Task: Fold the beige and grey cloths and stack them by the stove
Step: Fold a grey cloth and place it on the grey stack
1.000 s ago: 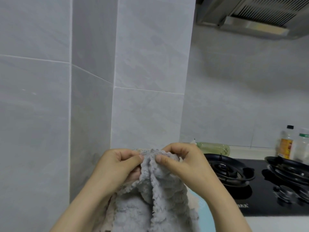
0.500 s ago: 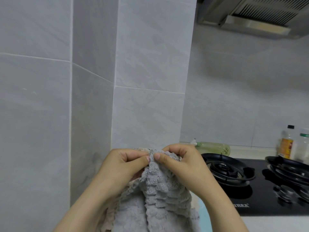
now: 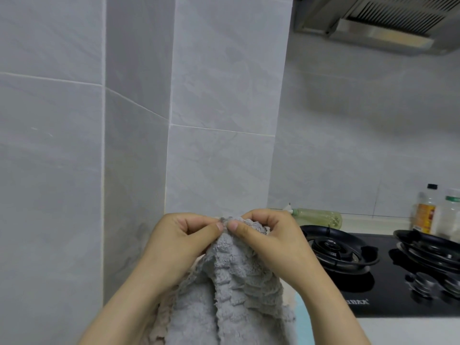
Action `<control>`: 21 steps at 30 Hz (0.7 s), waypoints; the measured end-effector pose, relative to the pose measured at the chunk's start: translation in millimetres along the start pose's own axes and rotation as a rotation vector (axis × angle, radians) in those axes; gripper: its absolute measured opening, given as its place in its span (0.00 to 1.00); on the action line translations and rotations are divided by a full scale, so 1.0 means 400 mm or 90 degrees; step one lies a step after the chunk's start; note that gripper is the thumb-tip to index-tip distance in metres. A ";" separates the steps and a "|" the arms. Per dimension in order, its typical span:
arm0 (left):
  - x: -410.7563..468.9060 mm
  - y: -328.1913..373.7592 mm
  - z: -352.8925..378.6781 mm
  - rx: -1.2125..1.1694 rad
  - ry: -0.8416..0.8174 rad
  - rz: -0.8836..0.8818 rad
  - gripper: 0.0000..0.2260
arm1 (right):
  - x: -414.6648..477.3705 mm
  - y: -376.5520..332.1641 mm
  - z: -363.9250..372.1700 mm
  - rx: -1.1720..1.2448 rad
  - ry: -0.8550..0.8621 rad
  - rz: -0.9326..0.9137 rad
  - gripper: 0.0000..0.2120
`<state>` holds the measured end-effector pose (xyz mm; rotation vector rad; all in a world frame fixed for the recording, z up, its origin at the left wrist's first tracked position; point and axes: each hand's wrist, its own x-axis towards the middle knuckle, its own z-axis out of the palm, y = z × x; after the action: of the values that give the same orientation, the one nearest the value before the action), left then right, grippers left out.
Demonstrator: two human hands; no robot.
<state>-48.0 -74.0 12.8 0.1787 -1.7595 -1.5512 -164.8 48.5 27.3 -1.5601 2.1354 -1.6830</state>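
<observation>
A fluffy grey cloth (image 3: pixel 231 290) hangs down in front of me, held up by its top edge. My left hand (image 3: pixel 181 242) and my right hand (image 3: pixel 271 240) pinch that edge side by side, thumbs almost touching. A beige cloth (image 3: pixel 161 317) shows as a fringe behind the grey one at its lower left. The black gas stove (image 3: pixel 388 297) lies on the counter to the right of my hands.
A tiled wall column stands directly behind the cloth. A lying spray bottle (image 3: pixel 318 217) and two upright bottles (image 3: pixel 428 212) sit behind the stove burners (image 3: pixel 338 247). A range hood (image 3: pixel 378 23) hangs above. A pale blue item (image 3: pixel 302 322) peeks out under my right forearm.
My two hands have drawn closer together along the grey cloth's top edge, so the thumbs now nearly meet and the cloth bunches between them.
</observation>
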 end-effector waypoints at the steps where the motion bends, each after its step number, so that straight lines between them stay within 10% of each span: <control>1: 0.003 -0.001 0.000 0.004 0.027 0.009 0.06 | 0.000 0.002 -0.005 -0.019 0.005 -0.004 0.14; 11: 0.030 -0.012 -0.038 0.028 0.211 0.104 0.11 | -0.008 -0.003 -0.068 -0.107 0.124 -0.130 0.25; 21: 0.025 -0.019 -0.023 0.147 0.207 0.177 0.03 | 0.005 -0.004 -0.053 -0.155 0.230 -0.216 0.07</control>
<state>-51.9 -88.7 10.2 0.2718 -1.6209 -1.0554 -175.9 62.8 38.5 -1.9034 2.4365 -2.0049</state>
